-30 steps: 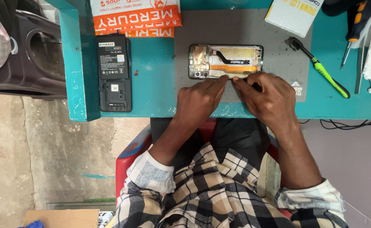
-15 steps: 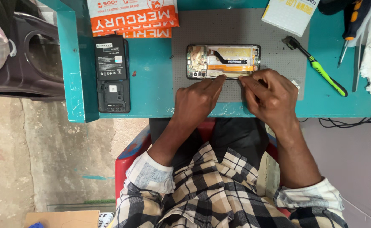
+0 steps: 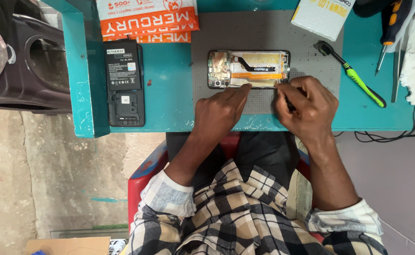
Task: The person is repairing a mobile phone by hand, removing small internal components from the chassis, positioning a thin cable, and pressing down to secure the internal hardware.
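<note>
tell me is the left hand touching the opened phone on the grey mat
Touching. The head view shows the left hand with a fingertip resting on the lower edge of the opened phone, no gap between them. The right hand meets the same edge.

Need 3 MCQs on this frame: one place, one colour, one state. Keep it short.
1. Where does the opened phone lie?
A. on the grey mat
B. on the floor
C. on the person's lap

2. What colour is the handle of the brush right of the mat?
A. red
B. green
C. white

3. What state is the phone in?
A. closed, screen lit
B. back off, insides exposed
C. sealed in a box

Answers:
1 A: the phone rests on the grey mat on the teal table.
2 B: the brush's handle is bright green with a black tip.
3 B: board and orange flex cable show, while the left hand touches the phone's near edge and the right hand sits at its right corner.
</note>
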